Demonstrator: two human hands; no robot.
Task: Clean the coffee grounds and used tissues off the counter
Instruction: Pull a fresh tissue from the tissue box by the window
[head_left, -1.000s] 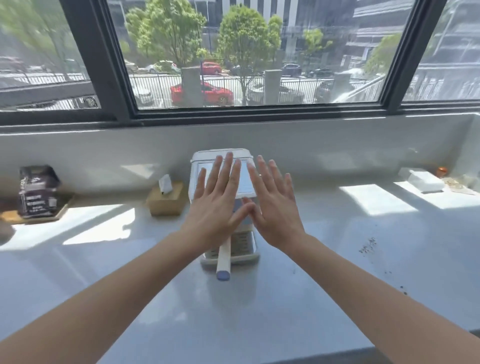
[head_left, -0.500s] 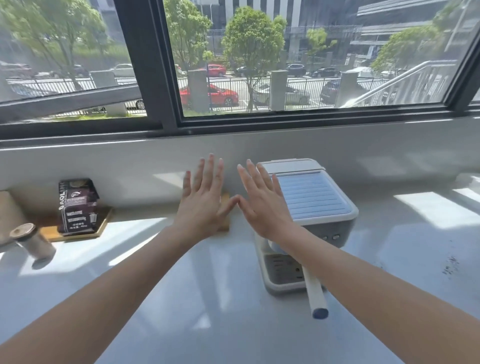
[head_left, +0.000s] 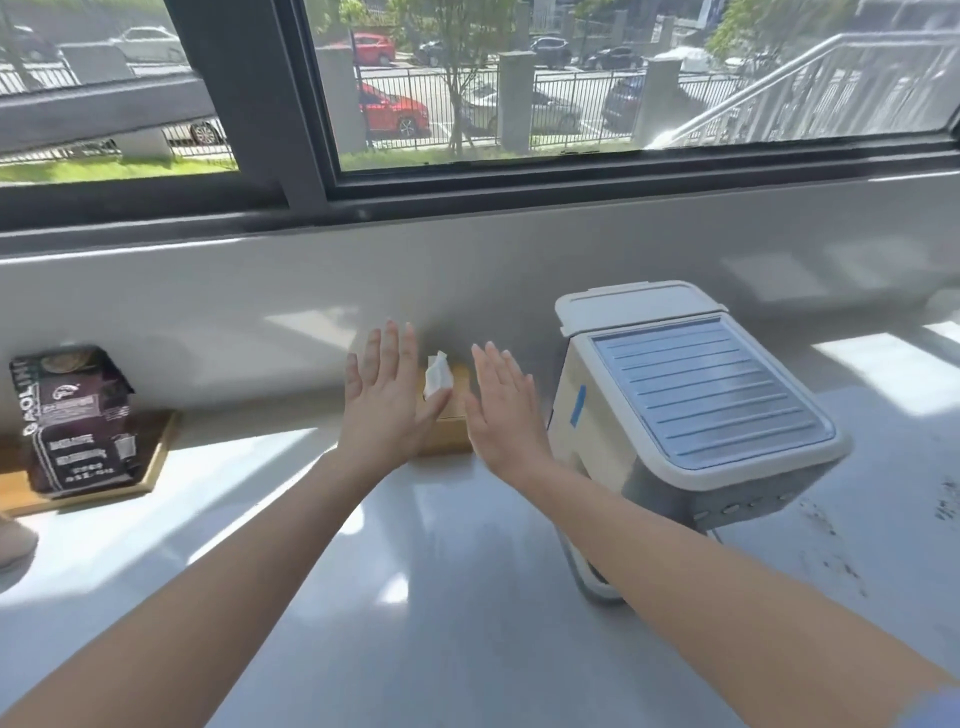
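Note:
Both my hands are stretched out flat over the white counter (head_left: 441, 597), fingers straight, holding nothing. My left hand (head_left: 387, 397) and my right hand (head_left: 506, 410) hover on either side of a wooden tissue box (head_left: 452, 421), from whose top a white tissue (head_left: 437, 376) sticks up. Dark coffee grounds (head_left: 948, 501) are scattered on the counter at the far right, well away from both hands.
A white espresso machine (head_left: 691, 405) stands right of my right hand, my forearm crossing its front. A dark coffee bag (head_left: 75, 421) sits on a wooden tray (head_left: 161, 447) at the left. The counter ends at a white wall below the window.
The view has swung left, so the machine now lies to the right. My hands have parted slightly, uncovering the tissue box between them.

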